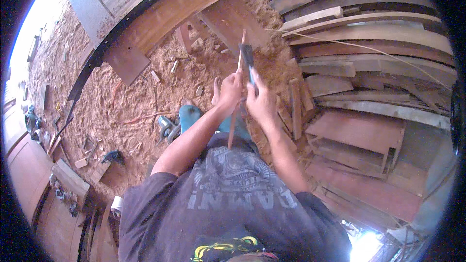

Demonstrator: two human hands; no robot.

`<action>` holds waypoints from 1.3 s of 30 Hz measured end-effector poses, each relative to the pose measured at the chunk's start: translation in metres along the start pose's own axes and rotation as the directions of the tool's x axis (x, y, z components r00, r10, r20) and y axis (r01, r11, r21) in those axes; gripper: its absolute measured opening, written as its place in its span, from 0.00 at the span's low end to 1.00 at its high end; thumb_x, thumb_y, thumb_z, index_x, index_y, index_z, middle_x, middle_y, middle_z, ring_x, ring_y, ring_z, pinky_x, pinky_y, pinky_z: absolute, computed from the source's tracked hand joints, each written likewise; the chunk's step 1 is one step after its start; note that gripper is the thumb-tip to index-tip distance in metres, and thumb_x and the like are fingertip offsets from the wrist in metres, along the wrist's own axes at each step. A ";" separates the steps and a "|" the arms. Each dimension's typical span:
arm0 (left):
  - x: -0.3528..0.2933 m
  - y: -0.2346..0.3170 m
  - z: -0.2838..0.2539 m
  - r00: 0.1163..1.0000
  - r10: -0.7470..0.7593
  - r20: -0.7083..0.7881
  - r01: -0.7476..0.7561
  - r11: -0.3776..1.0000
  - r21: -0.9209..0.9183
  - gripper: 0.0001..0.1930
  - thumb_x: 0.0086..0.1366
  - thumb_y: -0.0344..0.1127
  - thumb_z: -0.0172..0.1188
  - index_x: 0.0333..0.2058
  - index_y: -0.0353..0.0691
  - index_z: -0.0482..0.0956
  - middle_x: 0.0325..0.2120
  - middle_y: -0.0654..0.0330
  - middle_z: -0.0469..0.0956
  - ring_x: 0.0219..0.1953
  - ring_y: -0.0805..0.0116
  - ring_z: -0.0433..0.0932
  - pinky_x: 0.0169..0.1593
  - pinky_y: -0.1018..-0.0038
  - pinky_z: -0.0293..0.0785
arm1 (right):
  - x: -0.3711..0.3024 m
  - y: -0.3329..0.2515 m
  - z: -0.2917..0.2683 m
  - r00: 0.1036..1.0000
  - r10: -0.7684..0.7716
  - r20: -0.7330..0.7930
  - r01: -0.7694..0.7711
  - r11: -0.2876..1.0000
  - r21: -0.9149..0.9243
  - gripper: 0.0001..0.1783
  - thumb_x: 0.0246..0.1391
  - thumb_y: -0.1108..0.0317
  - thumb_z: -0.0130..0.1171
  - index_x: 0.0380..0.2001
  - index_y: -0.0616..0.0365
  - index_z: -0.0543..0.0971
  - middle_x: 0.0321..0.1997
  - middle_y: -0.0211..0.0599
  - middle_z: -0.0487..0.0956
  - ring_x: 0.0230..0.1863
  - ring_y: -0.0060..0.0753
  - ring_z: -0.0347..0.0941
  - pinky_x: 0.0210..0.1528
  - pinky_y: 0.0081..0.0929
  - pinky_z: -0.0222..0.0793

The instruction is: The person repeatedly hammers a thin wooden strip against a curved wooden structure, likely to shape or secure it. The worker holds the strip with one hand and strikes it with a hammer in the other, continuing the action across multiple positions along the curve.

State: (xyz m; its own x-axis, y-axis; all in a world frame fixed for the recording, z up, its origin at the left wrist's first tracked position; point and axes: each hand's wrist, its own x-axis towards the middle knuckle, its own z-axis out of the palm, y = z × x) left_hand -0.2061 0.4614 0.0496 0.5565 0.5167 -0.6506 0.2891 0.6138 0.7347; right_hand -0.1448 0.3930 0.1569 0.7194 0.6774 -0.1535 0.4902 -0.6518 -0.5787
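Note:
My left hand [230,89] is closed around a thin wooden stick [240,58]. One end of the stick points away from me, and the other reaches back toward my shirt. In my right hand [262,101] is a dark flat-bladed tool [246,54] with a blue part near my fingers. Its blade lies along the right side of the stick, just beyond my left hand; whether they touch I cannot tell. Both hands are close together in front of my body, above the sawdust-covered ground.
Beyond my hands stands a curved wooden workpiece [194,0] with a dark edge strip. Stacked boards [374,39] fill the right side, with a box-like wooden piece [354,133] nearer me. Sawdust and offcuts [145,97] cover the ground. A power tool [167,128] lies by my leg.

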 end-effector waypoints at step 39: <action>-0.031 0.030 0.008 0.962 -0.168 0.217 0.238 0.903 -0.356 0.23 0.79 0.56 0.43 0.29 0.47 0.71 0.17 0.72 0.63 0.15 0.78 0.59 0.18 0.77 0.52 | 0.019 -0.013 -0.014 0.996 0.091 -0.001 -0.091 0.995 -0.038 0.28 0.64 0.63 0.56 0.67 0.51 0.72 0.39 0.65 0.81 0.43 0.66 0.80 0.43 0.51 0.76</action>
State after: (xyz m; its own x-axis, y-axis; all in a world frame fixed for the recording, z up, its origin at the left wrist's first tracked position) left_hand -0.2087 0.4587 0.0934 0.6557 0.2643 -0.7072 0.1160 0.8903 0.4403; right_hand -0.1306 0.4098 0.1727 0.7616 0.6147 -0.2052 0.4409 -0.7236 -0.5311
